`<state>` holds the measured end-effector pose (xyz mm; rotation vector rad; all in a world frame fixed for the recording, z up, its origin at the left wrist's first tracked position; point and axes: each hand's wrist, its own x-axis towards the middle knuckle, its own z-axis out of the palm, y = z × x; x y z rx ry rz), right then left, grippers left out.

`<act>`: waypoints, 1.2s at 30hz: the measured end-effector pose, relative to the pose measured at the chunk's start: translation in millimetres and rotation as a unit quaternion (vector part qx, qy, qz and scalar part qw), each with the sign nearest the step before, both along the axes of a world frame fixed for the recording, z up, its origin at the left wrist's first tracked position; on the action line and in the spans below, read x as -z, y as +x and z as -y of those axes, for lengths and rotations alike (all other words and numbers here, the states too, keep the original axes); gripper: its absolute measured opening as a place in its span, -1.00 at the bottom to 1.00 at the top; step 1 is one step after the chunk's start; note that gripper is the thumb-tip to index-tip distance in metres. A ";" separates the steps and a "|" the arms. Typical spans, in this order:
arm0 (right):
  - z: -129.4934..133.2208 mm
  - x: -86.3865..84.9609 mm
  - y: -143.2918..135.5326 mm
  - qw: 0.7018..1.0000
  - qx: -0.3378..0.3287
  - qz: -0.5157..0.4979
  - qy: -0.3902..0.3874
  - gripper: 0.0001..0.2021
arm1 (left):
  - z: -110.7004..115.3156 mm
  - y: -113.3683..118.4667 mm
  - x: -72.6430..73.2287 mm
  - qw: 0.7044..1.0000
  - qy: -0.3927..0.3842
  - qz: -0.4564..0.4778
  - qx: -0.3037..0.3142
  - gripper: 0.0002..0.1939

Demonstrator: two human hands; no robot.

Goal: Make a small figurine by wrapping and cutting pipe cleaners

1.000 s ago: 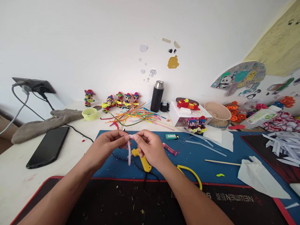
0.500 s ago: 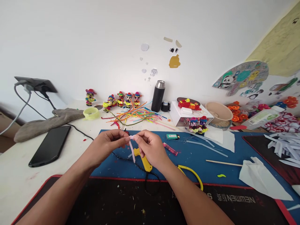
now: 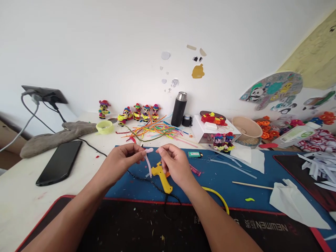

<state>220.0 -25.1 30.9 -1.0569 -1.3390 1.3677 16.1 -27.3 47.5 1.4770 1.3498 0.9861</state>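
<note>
A pale pink fuzzy strip (image 3: 148, 164) is pinched between the thumb and fingertips of my left hand (image 3: 128, 156); its top end is bent over and the rest hangs down. Just to the right, my right hand (image 3: 174, 162) has its fingers curled, apart from the strip; whether anything small lies between its fingertips cannot be made out. Below the hands, a yellow glue gun (image 3: 163, 180) lies on the blue mat (image 3: 225, 185), partly hidden by my right hand.
Behind the hands lie colourful fuzzy sticks (image 3: 154, 131), with small figures (image 3: 137, 112) and a black bottle (image 3: 179, 109) near the wall. A phone (image 3: 60, 162) lies left. Yellow-handled scissors or pliers (image 3: 219, 196), a wooden stick (image 3: 252, 185) and white cloth (image 3: 294, 201) lie right.
My right hand has let go of the strip's top end and moved slightly right. The strip stays in my left hand. The whole view has shifted slightly.
</note>
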 end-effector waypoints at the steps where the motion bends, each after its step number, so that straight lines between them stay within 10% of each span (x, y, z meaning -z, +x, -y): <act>1: -0.3 0.7 -0.2 1.000 0.000 0.000 -0.001 -0.64 | -0.1 0.5 -0.1 1.000 0.000 0.002 -0.001 -0.58; 14: 2.2 4.3 -2.9 0.998 0.019 0.052 0.022 -0.63 | -0.6 3.9 2.0 1.000 0.002 -0.008 0.023 -0.59; 28: -4.2 19.2 1.2 0.987 0.056 0.147 0.040 -0.62 | -10.3 -0.4 4.7 0.973 -0.023 0.229 -0.009 -0.53; 36: 37.2 2.6 24.2 0.906 0.037 0.415 0.079 -0.72 | -12.5 -3.3 9.1 0.958 -0.058 0.282 0.002 -0.57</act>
